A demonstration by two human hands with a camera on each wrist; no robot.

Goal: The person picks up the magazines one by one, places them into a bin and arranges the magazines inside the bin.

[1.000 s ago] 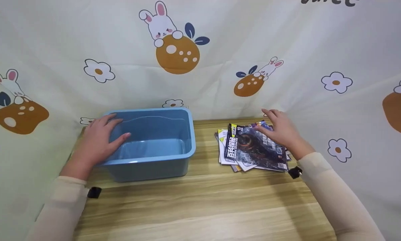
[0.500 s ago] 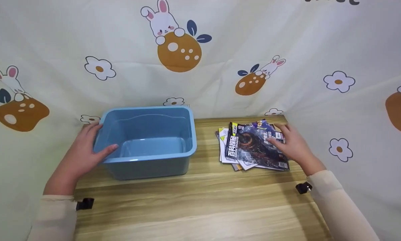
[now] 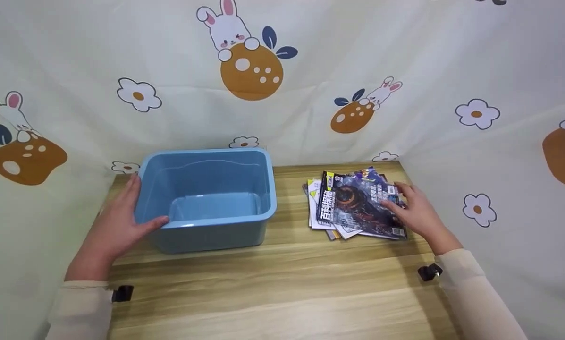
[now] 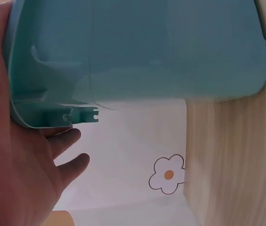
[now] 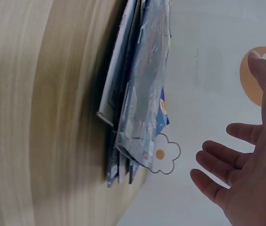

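A blue plastic bin (image 3: 206,198) stands empty at the back left of the wooden table (image 3: 287,283). My left hand (image 3: 122,215) lies flat against the bin's outer left wall, thumb resting at the front-left rim. In the left wrist view the bin (image 4: 137,52) fills the top, and that hand's palm (image 4: 15,155) is against its rim with fingers straight. A loose stack of magazines (image 3: 353,205) lies at the back right, a dark cover on top. My right hand (image 3: 417,212) hovers at the stack's right edge, fingers spread. In the right wrist view this hand (image 5: 246,188) is apart from the magazines (image 5: 137,94).
A cream cloth backdrop (image 3: 310,94) printed with rabbits and flowers hangs close behind the table and wraps both sides. Bare wood stretches across the table's front half.
My left hand slid off the bin's rim and interior down to its outer left wall. My right hand drew back from the top of the stack to its right edge.
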